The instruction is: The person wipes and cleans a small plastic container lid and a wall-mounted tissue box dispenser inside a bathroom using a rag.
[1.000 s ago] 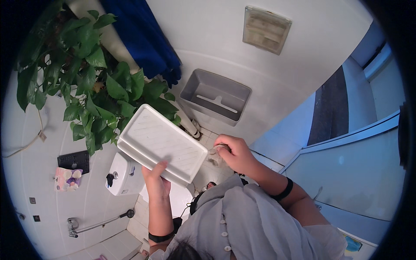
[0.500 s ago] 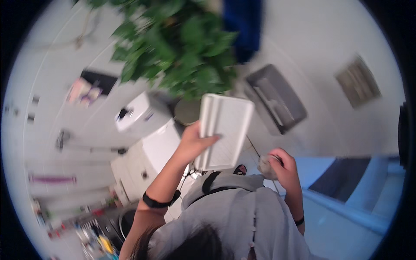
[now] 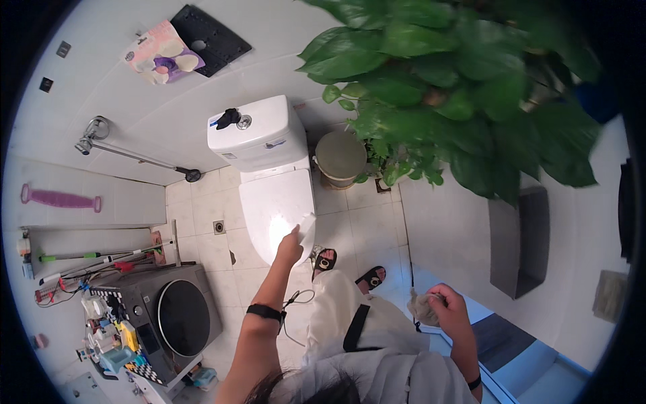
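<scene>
White-tiled bathroom seen from above, floor point(image 3: 202, 252) in pale square tiles. Left hand point(image 3: 291, 244) reaches down w/ fingers closed on a white wipe point(image 3: 307, 227), pressed at the front right edge of the shut toilet lid point(image 3: 276, 209). Right hand point(image 3: 445, 304) is curled round a crumpled greyish cloth point(image 3: 422, 307), held near the waist. Toilet tank point(image 3: 256, 135) sits behind the lid; round bin point(image 3: 340, 156) just beside it, under a big leafy plant point(image 3: 464, 94). Washing machine point(image 3: 171, 313) lower left, 2 sandals point(image 3: 346, 268) by the toilet.
</scene>
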The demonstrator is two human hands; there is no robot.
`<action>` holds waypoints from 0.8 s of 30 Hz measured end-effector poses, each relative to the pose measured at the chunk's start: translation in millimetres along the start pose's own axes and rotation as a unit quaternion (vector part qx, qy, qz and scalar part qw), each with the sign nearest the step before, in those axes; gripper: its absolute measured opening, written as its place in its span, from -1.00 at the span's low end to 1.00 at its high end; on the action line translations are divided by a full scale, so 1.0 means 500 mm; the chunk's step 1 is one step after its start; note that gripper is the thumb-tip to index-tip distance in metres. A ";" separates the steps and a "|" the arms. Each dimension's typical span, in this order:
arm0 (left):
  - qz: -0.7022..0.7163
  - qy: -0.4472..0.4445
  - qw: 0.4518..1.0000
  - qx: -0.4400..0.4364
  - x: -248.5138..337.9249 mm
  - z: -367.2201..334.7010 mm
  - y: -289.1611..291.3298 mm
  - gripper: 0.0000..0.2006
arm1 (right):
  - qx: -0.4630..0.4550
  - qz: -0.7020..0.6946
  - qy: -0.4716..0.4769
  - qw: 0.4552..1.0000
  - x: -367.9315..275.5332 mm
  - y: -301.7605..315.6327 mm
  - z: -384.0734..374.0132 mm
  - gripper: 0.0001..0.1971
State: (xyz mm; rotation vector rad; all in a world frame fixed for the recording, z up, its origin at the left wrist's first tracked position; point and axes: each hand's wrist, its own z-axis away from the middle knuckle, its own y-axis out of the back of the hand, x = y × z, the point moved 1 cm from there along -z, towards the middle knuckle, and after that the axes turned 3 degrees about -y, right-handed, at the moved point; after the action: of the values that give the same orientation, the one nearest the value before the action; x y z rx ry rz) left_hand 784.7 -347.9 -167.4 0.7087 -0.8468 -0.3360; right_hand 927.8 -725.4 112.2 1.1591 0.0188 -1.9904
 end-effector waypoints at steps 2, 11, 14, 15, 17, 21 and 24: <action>-0.014 0.047 0.998 0.028 -0.146 -0.042 -0.050 -0.31 | -0.029 0.011 -0.046 0.998 -0.011 -0.051 -0.032 -0.88; -0.119 0.145 0.979 0.078 -0.222 -0.207 -0.128 -0.38 | -0.034 0.034 -0.127 0.991 0.015 -0.201 -0.116 -0.84; -0.172 0.153 0.972 0.050 -0.217 -0.245 -0.143 -0.36 | -0.012 0.049 -0.166 0.985 0.027 -0.231 -0.120 -0.84; -0.173 0.151 0.972 0.044 -0.222 -0.254 -0.148 -0.36 | -0.012 0.051 -0.170 0.984 0.029 -0.238 -0.120 -0.85; -0.154 0.114 0.980 0.053 -0.224 -0.273 -0.162 -0.36 | -0.008 0.052 -0.179 0.983 0.030 -0.253 -0.121 -0.85; -0.132 0.110 0.985 0.032 -0.248 -0.284 -0.197 -0.40 | 0.014 0.025 -0.201 0.979 0.042 -0.277 -0.124 -0.86; -0.156 0.099 0.982 0.027 -0.256 -0.285 -0.223 -0.40 | 0.023 0.012 -0.212 0.977 0.051 -0.290 -0.125 -0.88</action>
State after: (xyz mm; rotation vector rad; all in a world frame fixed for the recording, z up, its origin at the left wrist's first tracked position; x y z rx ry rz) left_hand 815.0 -298.3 -381.4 0.9131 -0.5561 -0.5156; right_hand 872.3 -620.8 5.0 0.7380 -0.2607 -2.1876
